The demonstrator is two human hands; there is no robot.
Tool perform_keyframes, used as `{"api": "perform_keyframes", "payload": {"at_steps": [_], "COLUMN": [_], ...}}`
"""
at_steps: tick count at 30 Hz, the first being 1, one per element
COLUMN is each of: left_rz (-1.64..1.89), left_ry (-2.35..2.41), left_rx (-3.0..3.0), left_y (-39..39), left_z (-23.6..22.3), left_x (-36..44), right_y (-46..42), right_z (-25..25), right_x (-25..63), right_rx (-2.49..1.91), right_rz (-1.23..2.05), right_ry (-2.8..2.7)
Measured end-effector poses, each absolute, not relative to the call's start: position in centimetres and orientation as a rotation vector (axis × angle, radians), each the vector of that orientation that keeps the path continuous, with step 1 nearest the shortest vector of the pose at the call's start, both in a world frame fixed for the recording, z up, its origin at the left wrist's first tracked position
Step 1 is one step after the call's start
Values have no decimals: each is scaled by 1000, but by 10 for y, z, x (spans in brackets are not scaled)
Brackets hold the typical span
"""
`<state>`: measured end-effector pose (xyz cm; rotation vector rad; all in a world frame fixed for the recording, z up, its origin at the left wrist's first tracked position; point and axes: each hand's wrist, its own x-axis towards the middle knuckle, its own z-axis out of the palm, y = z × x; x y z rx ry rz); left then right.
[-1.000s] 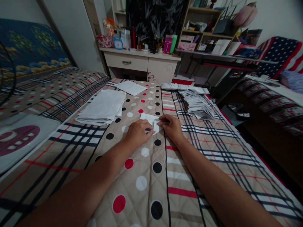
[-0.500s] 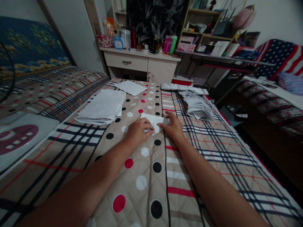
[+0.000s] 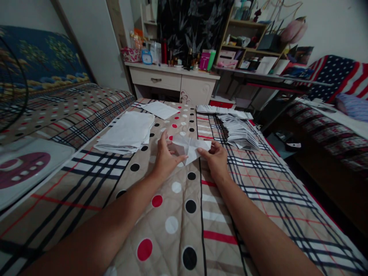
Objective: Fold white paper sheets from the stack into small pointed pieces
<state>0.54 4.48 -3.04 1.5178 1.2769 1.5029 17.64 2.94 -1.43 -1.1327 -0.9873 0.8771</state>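
Observation:
A partly folded white sheet of paper [image 3: 192, 147] is between my two hands, creased down its middle, with its left part raised and its lower point toward me. My left hand [image 3: 165, 157] holds its left side, thumb along the lower edge and index finger lifted; its other fingertips are partly hidden. My right hand [image 3: 217, 157] pinches the paper's right end, with the thumb on top and the fingers behind.
Left of my hands lies a stack of white paper [image 3: 126, 132], with another white sheet [image 3: 161, 110] beyond it. A fanned pile of folded papers [image 3: 238, 130] and a long row of folded papers [image 3: 224, 111] lie at right on the patterned bedspread [image 3: 172, 211]. A dresser [image 3: 169, 82] stands behind.
The paper lay flatter under my fingers before; now its left part is lifted and opened. My left hand has spread its fingers, and my right hand has moved slightly right, gripping the end.

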Motion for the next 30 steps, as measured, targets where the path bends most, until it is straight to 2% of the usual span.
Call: {"api": "perform_keyframes", "payload": {"at_steps": [3, 8, 19, 30], "left_rz": [1532, 1314, 1210, 1324], "left_ry": [1089, 984, 928, 876], "left_rx": [1248, 968, 1022, 1021], "left_y": [46, 45, 37, 37], "left_z": [-29, -22, -9, -13], "left_x": [7, 7, 6, 11], "right_y": [28, 25, 19, 15], "right_z": [-12, -9, -5, -8], "right_x": [174, 171, 162, 165], "right_rx": [-1087, -1017, -1013, -1096], "right_rz": [906, 971, 865, 1027], "right_ry": [-944, -916, -1024, -1009]}}
